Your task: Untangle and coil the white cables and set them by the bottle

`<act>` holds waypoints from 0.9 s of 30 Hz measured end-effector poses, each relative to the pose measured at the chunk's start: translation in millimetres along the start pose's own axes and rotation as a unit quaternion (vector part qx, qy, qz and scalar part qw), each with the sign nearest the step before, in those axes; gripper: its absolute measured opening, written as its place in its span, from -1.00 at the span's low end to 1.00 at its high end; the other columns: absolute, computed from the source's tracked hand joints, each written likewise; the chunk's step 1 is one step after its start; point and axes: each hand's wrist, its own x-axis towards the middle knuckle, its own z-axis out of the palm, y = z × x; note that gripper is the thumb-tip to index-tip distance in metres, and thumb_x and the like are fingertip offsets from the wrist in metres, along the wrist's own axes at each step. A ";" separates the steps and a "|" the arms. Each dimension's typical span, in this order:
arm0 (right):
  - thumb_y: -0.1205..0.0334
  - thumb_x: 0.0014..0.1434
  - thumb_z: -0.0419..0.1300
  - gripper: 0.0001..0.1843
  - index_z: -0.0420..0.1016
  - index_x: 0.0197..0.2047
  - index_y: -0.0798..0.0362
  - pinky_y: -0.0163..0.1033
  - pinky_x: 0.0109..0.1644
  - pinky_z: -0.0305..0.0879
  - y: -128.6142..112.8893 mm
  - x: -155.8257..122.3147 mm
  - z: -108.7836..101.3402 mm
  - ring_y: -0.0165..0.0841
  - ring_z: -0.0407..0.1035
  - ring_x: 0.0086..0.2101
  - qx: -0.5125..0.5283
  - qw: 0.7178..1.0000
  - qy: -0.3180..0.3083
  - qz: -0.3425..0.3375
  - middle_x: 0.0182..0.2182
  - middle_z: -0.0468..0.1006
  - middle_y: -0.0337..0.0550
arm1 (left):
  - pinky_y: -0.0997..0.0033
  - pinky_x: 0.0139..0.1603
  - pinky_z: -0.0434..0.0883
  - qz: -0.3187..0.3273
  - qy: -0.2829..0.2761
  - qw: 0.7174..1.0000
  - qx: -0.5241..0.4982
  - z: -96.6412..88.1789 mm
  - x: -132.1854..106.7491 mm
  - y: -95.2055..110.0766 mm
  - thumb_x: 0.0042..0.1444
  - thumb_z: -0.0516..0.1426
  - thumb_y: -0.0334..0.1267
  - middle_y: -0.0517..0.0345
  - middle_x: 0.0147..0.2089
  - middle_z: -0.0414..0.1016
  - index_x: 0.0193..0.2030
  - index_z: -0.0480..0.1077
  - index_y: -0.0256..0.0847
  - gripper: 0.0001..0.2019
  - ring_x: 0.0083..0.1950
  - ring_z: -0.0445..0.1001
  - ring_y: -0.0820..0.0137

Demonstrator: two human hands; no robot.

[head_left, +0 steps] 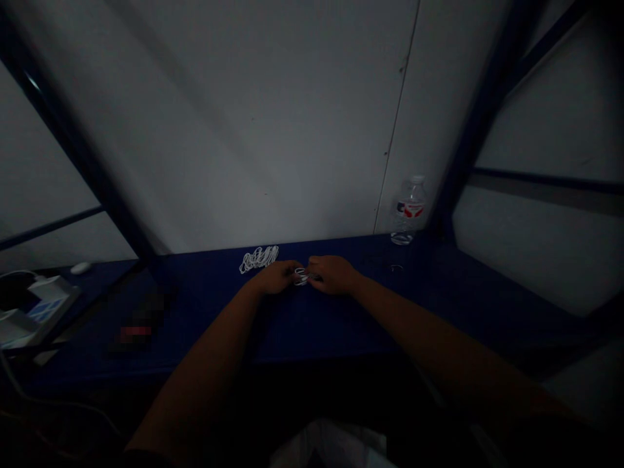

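Note:
My left hand (275,277) and my right hand (334,274) meet low on the dark blue cloth-covered table (219,305). Between their fingertips they pinch a small bundle of white elastic loops (301,277), which the fingers partly hide. A longer heap of similar white loops (259,259) lies just beyond my left hand, apart from it. The dim light hides the finer details of my grip.
A clear plastic water bottle (408,211) with a red and white label stands at the back right. A small ring (396,267) lies nearby. To the left are a blurred dark object (139,325), a white computer mouse (80,268) and papers (34,309). Dark blue frame bars rise before white walls.

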 end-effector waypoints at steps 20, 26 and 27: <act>0.24 0.19 0.18 -0.77 0.49 -0.08 0.04 -0.28 -0.13 0.20 18.4 -1.1 8.8 -0.33 0.36 -0.17 0.116 0.993 0.030 0.019 -0.14 0.47 -0.09 | 0.42 -0.16 0.34 0.040 -0.039 0.998 -0.008 7.1 0.5 7.8 0.00 0.27 -0.17 0.08 -0.10 0.54 0.10 0.36 -0.17 -0.51 -0.14 0.48 0.30; 0.11 0.24 0.16 -0.74 0.58 -0.10 0.03 -0.29 -0.17 0.18 29.4 -0.6 6.2 -0.35 0.36 -0.22 0.144 0.988 0.049 0.018 -0.22 0.50 -0.09 | 0.42 -0.18 0.33 0.030 0.012 0.999 0.011 9.6 3.6 7.0 0.17 0.13 -0.16 0.10 -0.17 0.53 0.09 0.40 -0.14 -0.65 -0.20 0.47 0.34; 0.11 0.24 0.17 -0.74 0.58 -0.11 0.03 -0.29 -0.18 0.18 31.6 -0.5 6.1 -0.35 0.36 -0.24 0.154 0.986 0.052 0.022 -0.24 0.50 -0.10 | 0.42 -0.18 0.33 0.026 0.021 0.999 0.001 9.3 3.8 6.5 0.18 0.13 -0.15 0.11 -0.18 0.53 0.09 0.40 -0.14 -0.65 -0.21 0.47 0.35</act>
